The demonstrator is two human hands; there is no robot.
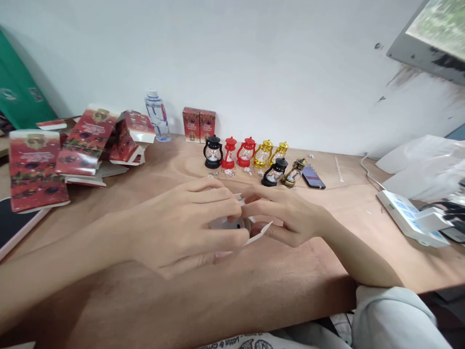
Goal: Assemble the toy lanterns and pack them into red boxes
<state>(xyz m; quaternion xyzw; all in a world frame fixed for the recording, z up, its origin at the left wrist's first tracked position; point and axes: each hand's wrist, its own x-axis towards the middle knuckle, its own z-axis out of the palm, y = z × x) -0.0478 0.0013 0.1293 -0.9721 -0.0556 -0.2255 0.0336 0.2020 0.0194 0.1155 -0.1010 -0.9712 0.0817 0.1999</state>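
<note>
A small box with raised white flaps [260,234] is between my hands above the wooden table, mostly covered by my fingers. My left hand [196,223] wraps round its left side with bent fingers. From the right, my right hand [286,213] closes its fingers on the box's edge and flap. Something pale with a small dark spot shows inside the opening; what it is cannot be made out. Beyond my hands stand a black lantern [212,152], a red lantern [246,152] and a gold lantern [262,154], among several small lanterns.
Red printed boxes [87,140] are piled at the left, near a water bottle [158,116]. Two upright red boxes [199,125] stand by the wall. A phone [313,176] lies right of the lanterns. A power strip [410,218] and plastic bags [417,167] are at the right.
</note>
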